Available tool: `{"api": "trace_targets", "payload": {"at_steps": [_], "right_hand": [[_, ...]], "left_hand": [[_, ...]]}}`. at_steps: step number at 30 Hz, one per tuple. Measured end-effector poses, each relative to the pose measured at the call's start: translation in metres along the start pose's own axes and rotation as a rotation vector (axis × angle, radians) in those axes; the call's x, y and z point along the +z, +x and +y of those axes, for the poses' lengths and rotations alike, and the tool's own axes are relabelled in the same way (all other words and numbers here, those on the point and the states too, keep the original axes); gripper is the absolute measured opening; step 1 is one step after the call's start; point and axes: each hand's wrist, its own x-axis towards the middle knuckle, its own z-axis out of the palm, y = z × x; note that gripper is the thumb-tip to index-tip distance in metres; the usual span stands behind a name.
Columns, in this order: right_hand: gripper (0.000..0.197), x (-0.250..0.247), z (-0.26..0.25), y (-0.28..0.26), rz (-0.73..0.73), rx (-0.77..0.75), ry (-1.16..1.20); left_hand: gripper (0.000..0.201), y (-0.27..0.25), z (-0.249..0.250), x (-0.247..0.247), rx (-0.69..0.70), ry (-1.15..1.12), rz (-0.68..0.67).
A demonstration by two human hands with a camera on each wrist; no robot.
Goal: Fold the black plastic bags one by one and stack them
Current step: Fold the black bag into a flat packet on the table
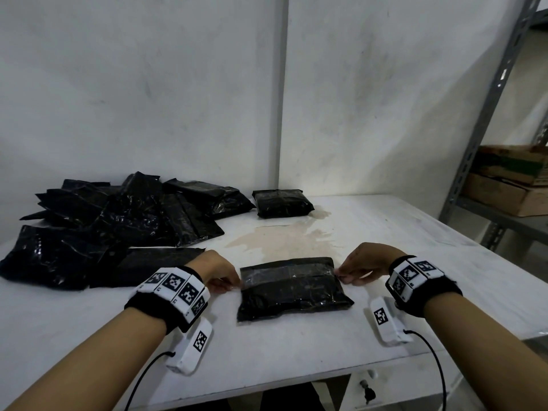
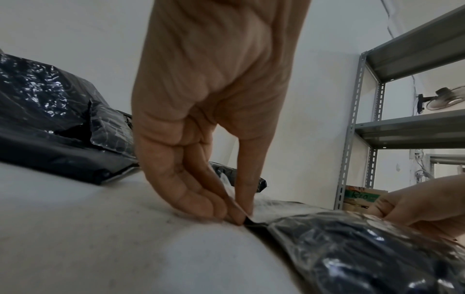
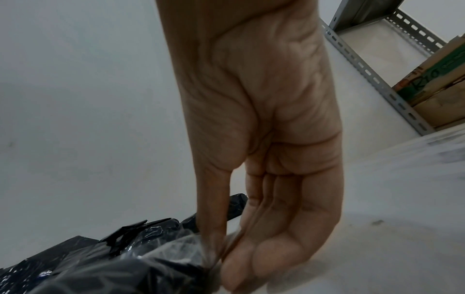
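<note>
The black plastic bag [image 1: 293,287] I am working on lies flat on the white table [image 1: 400,232] right in front of me, between my wrists. It is thin, glossy film, so I judge it light, limp and slippery: it will not hold a crease unless I press it down, and it will slide on the table if I tug from one side only. The best places to take it are the two ends of the upper flap, where the clearer strip [image 1: 284,274] runs across, and that is where I have it.

My left hand [image 1: 218,272] pinches the left end of that flap, thumb against fingertips [image 2: 226,210], low against the table. My right hand [image 1: 363,266] pinches the right end the same way; in the right wrist view the film bunches between thumb and fingers [image 3: 251,258]. So each grip is closed on the bag, not spread. Both palms face down, knuckles up, wrists raised a little off the table, forearms angled inward toward the bag.

The loose heap of bags [image 1: 112,221] waits to my left, near the wall. One folded bag [image 1: 281,203] sits apart at the far side of the table, which I take to be where the stack begins. I should keep the pull even on both ends so the fold lands square.
</note>
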Motion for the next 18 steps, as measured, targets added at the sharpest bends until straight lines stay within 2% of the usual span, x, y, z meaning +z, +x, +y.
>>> {"api": "trace_targets", "payload": {"at_steps": [9,12,16,18], "right_hand": [[0.009,-0.0019,-0.0001,0.0001,-0.064,0.024,0.045],[0.009,-0.0037,-0.0003,-0.0003,-0.067,0.029,0.053],[0.008,-0.0041,-0.0012,-0.0030,-0.053,0.034,0.079],[0.015,-0.0065,-0.0018,-0.0012,-0.032,0.047,0.062]], "left_hand": [[0.017,-0.0013,0.0013,0.0014,0.017,-0.007,0.016],[0.027,0.0008,-0.0002,0.0007,0.012,0.014,0.019],[0.024,0.0013,-0.0019,-0.0025,-0.016,0.013,-0.003],[0.024,0.0004,-0.0023,-0.0036,-0.021,-0.002,0.002]]}}
